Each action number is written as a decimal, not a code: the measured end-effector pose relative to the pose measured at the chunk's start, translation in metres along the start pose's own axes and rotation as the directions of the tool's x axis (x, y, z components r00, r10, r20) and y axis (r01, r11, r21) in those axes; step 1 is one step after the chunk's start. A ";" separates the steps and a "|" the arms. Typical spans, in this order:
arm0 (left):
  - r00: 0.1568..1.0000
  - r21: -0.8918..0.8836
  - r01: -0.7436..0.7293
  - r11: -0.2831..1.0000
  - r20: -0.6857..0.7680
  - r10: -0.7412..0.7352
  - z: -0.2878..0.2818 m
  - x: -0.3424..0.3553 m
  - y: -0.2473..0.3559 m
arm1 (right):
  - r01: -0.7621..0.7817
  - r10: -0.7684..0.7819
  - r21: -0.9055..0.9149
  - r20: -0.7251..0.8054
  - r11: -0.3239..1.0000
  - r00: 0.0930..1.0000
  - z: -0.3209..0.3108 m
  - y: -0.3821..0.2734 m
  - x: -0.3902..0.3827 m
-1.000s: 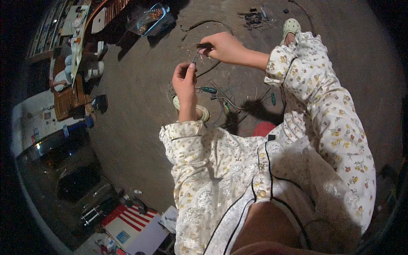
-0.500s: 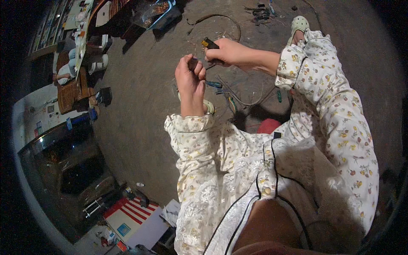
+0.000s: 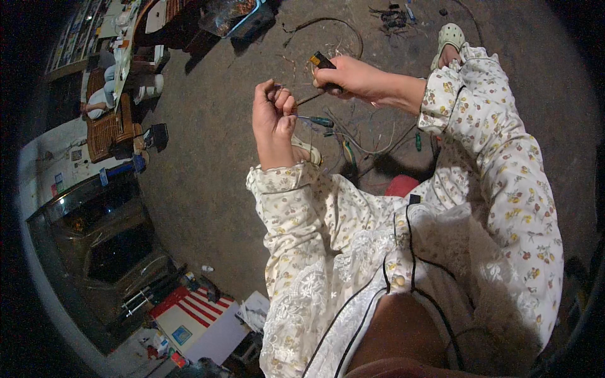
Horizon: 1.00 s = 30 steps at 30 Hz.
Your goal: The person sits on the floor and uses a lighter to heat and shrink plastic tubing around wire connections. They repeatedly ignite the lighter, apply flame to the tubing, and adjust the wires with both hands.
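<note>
My right hand [image 3: 356,79] is wrapped round a black and yellow tool [image 3: 323,61] that looks like a utility knife; its working end is hidden by my fingers. Facing it, my left hand [image 3: 273,120] is closed, thumb and fingers curled together. A thin wire [image 3: 296,84] runs taut between the two hands, pinched in the left fingers. On the floor just beyond the left wrist lies a screwdriver [image 3: 320,120] with a green handle. Pliers [image 3: 348,153] with green and yellow grips lie closer to me, beside a loop of pale cable [image 3: 380,150].
A thick dark cable [image 3: 353,33] curves across the floor ahead, near stripped copper strands. Farther off are a heap of black scraps [image 3: 392,20] and a blue-rimmed bin [image 3: 247,24]. A small green-handled tool [image 3: 418,142] lies by my right leg, near a red seat [image 3: 401,186].
My hands have drawn slightly apart, the left one shifting left and the right one right. The thin wire between them now shows more plainly.
</note>
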<state>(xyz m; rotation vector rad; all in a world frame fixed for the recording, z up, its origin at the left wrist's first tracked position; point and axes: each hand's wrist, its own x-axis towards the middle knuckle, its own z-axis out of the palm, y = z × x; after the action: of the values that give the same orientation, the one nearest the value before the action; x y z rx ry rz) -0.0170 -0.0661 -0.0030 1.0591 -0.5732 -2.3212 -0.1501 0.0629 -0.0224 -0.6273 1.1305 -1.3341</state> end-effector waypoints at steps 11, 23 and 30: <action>0.996 0.033 -0.056 0.998 -0.074 0.059 -0.017 0.002 0.004 | -0.040 0.043 0.064 -0.038 0.997 0.998 -0.005 0.017 -0.005; 0.983 0.082 -0.029 0.996 -0.181 0.044 -0.032 0.011 0.002 | -0.090 0.090 0.066 0.002 0.994 0.996 -0.028 0.038 -0.011; 0.978 0.012 0.076 0.997 -0.197 -0.072 -0.040 0.016 0.000 | -0.134 0.136 0.071 -0.021 0.988 0.990 -0.036 0.048 -0.015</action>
<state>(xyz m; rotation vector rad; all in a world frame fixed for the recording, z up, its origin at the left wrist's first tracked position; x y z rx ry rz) 0.0055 -0.0820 -0.0364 1.3207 -0.4873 -2.2430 -0.1603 0.0950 -0.0744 -0.4760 1.1227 -1.2620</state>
